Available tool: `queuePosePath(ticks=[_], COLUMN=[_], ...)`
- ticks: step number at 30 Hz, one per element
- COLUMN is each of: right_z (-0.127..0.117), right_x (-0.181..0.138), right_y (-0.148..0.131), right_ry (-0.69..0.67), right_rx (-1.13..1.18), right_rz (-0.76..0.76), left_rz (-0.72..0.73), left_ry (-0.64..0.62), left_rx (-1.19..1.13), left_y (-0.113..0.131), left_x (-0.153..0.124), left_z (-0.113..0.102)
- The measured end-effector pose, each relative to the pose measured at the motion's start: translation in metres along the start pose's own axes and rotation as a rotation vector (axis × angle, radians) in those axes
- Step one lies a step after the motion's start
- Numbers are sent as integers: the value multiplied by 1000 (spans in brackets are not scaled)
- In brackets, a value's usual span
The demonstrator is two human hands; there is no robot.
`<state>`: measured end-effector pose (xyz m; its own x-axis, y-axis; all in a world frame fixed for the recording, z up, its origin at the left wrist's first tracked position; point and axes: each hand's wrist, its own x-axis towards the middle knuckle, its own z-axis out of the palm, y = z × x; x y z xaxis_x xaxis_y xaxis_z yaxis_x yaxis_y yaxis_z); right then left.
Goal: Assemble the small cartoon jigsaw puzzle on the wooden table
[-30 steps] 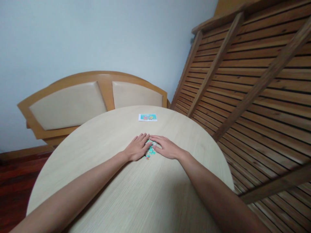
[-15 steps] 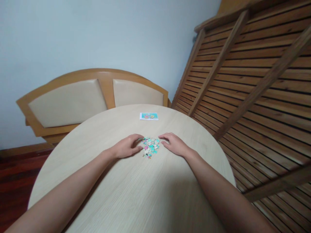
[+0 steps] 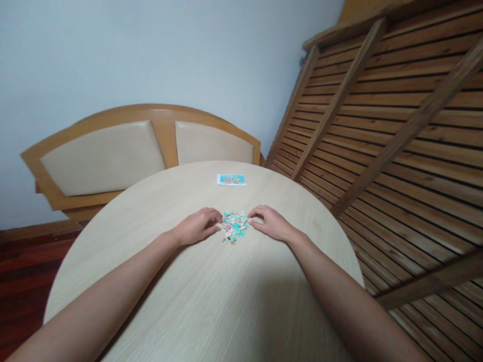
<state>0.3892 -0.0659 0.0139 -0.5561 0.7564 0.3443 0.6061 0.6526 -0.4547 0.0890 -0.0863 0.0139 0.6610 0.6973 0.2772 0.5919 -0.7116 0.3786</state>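
L hand (image 3: 198, 229): palm down on the table (image 3: 226, 301), fingers half curled, tips at the left edge of the pieces (image 3: 234, 227). Can't tell if one is pinched under them.
R hand (image 3: 270, 223): same pose on the other side, half curled, tips touching the heap's right edge. No grip visible, can't tell.
Pieces: small loose heap, teal/pink/white, mid-table, right between both hands. Too small to read shapes.
Table: round, pale wood grain.
Card (image 3: 231, 179): small printed pic, lying flat on the far side, well apart from the heap.
Bkgd: padded bench (image 3: 113, 156) behind the table, wooden slats (image 3: 396, 125) leaning at right.
Step (judged): both hands working the heap from its 2 sides w/ fingertips.
Doing it well:
- Use light tip pressure and slide pieces flat, don't scoop.
- Work outward evenly L and R so nothing stays stacked.
- Keep strays near the centre, away from the rim.
- Turn any pale-side piece colour up.
- Leave the card unobstructed as ref.
Risk: pressing hard may flick or bend a piece.
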Motion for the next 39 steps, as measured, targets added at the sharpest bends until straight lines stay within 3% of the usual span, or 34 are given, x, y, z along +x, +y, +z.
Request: queuePosePath(ticks=[10,15,19,24,32,39], right_z=[-7,-10,-12,-11,-14,-4], right_x=[-2,-3,-3,-4,-4,-2], right_y=[5,13,15,12,8,5], right_ry=[14,99,109,50,8,40], right_rx=[125,10,-116,-155,-161,-126], right_rz=[65,80,88,61,37,-24], left_rz=[-45,-95,-144,-98,-94,50], left_ry=[5,83,119,87,28,-49], left_rx=[-59,-142,34,220,210,190], left_y=[9,12,10,6,11,10], left_x=[1,1,-1,-2,-1,0], left_z=[-7,-9,-13,-15,-18,-21])
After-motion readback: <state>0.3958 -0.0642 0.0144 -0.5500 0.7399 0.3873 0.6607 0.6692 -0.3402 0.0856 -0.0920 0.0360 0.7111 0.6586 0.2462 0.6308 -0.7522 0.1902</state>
